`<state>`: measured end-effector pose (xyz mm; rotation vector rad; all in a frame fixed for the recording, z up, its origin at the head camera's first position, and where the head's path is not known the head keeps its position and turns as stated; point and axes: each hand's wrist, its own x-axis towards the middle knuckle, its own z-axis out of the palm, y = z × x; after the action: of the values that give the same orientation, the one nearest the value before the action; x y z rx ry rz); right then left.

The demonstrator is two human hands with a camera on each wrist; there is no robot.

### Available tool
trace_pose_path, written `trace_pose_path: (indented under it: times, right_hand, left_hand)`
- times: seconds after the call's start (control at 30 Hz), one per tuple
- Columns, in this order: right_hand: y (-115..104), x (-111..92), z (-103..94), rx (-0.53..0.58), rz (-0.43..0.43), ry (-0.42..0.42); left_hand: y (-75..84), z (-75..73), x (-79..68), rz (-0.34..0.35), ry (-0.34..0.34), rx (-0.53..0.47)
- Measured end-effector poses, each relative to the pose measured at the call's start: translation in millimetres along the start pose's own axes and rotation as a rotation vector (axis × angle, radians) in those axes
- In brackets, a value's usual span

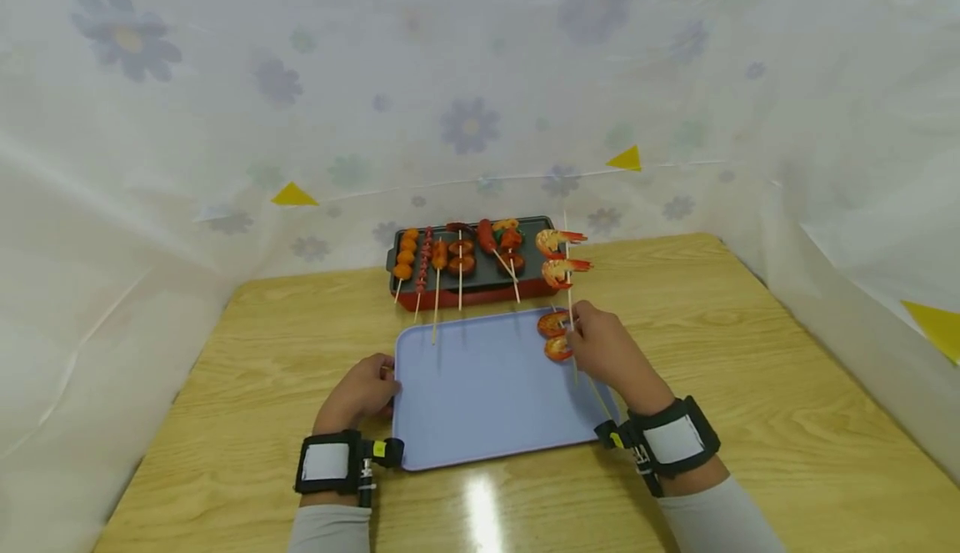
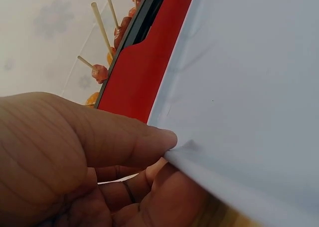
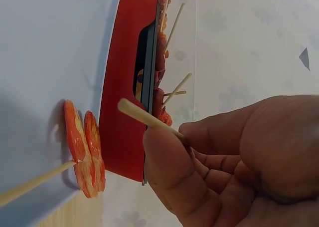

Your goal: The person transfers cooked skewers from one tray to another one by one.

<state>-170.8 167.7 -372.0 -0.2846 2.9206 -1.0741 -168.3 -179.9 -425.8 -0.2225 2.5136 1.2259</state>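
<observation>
My right hand (image 1: pixel 606 351) pinches the wooden stick of a shrimp skewer (image 1: pixel 564 273) between thumb and fingers. Its two shrimp point up and away, overlapping the grill's right end in the head view. In the right wrist view the stick's bare end (image 3: pixel 133 112) pokes out past the fingertips. Below this hand, another shrimp skewer (image 1: pixel 557 348) lies along the right side of a pale blue tray (image 1: pixel 480 394). My left hand (image 1: pixel 362 390) grips the tray's left edge. There the thumb (image 2: pixel 149 139) lies over the rim, with curled fingers underneath.
Behind the tray stands a red and black tabletop grill (image 1: pixel 491 293) carrying several skewers, among them orange balls (image 1: pixel 406 254) and a sausage (image 1: pixel 486 236). Their sticks jut out toward the tray. The wooden table (image 1: pixel 750 369) ends at a flowered sheet (image 1: pixel 472 61).
</observation>
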Motion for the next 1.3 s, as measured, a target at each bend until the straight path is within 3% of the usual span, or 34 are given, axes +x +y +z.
trace_pose_path:
  times: [0.47,0.9,1.13,1.3]
  right_hand:
    - [1,-14,9.4,-0.184,-0.050,-0.006]
    - [-8,-20,11.4,-0.264,-0.001,-0.137]
    - [-8,-24,17.4,-0.264,-0.029,-0.146]
    - [-7,-24,23.7,-0.276,-0.005,-0.202]
  left_hand:
    - [-1.2,1.7,0.0,-0.009,0.001,0.004]
    - [0.5,-1.5,1.6,-0.021,-0.010,0.000]
    - [0.3,-1.0,2.7,-0.017,-0.015,-0.005]
    - [-0.8,-0.5,3.7,-0.020,-0.018,-0.009]
